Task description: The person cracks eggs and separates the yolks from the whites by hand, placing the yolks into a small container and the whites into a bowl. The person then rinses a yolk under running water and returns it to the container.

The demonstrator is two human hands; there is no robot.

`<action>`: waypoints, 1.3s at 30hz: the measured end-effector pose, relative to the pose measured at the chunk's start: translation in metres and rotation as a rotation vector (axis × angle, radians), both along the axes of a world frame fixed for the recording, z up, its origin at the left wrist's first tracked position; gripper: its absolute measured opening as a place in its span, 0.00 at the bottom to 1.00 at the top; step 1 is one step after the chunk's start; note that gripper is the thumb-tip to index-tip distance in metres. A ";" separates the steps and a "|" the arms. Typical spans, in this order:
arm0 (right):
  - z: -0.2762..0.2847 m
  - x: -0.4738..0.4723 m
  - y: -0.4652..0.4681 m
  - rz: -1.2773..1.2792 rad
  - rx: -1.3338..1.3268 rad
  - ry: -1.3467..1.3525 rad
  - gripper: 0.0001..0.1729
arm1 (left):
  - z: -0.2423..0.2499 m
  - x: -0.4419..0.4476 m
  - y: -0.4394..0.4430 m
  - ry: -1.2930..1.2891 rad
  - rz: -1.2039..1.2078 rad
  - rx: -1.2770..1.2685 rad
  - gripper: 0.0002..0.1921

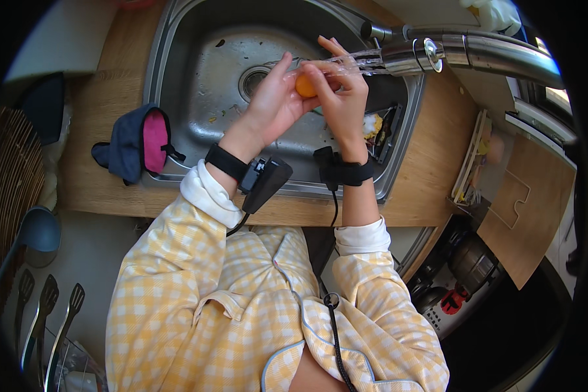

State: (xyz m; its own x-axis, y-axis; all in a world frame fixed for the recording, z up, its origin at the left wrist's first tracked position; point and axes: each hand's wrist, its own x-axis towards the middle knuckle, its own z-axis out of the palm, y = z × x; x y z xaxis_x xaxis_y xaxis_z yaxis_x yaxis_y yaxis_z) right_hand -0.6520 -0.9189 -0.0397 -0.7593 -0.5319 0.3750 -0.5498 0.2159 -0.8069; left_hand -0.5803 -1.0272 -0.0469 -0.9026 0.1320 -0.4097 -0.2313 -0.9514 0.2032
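Above the stainless steel sink point(215, 108), both hands are together around a small round orange thing point(305, 85), whose exact kind is unclear. My left hand point(273, 105) has its palm turned up, with the orange thing against its fingers and its thumb raised. From the other side, the fingers of my right hand point(345, 88) touch the same thing. Water from the metal faucet point(406, 56) runs over the right fingers and the orange thing. Part of the left fingers is hidden behind the right hand.
Beside the sink's left rim stands a blue cloth pouch point(127, 149) with a pink lining. The drain point(255, 81) lies behind my left hand. Food scraps point(372, 126) are in the sink's right corner. A ladle point(39, 230) and slotted turners point(71, 304) hang at the left.
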 end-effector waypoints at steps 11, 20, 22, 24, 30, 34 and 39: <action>0.001 0.005 0.002 -0.035 0.050 -0.112 0.11 | -0.001 -0.001 -0.004 0.007 0.013 0.035 0.28; 0.014 0.007 0.003 0.027 0.061 0.017 0.16 | 0.008 -0.001 -0.002 0.085 0.007 -0.127 0.27; 0.026 0.001 0.007 0.143 0.166 0.168 0.17 | 0.008 -0.001 -0.006 0.060 -0.029 -0.035 0.32; 0.035 -0.004 0.008 0.217 0.227 0.260 0.17 | 0.008 -0.002 -0.008 0.111 -0.019 -0.014 0.36; 0.045 -0.012 0.004 0.282 0.371 0.414 0.12 | 0.007 -0.004 -0.007 0.102 -0.015 0.038 0.42; 0.044 -0.016 0.004 0.318 0.395 0.462 0.11 | 0.004 -0.005 -0.009 0.061 -0.012 0.050 0.43; 0.038 -0.015 0.003 0.321 0.373 0.401 0.10 | 0.005 -0.002 -0.011 0.054 -0.012 0.010 0.42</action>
State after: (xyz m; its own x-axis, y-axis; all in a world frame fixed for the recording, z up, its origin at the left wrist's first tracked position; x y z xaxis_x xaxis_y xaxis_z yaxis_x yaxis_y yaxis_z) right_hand -0.6674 -0.9155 -0.0015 -0.3788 -0.8596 0.3429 -0.8779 0.2165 -0.4270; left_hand -0.5826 -1.0381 -0.0424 -0.9217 0.1472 -0.3588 -0.2320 -0.9506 0.2061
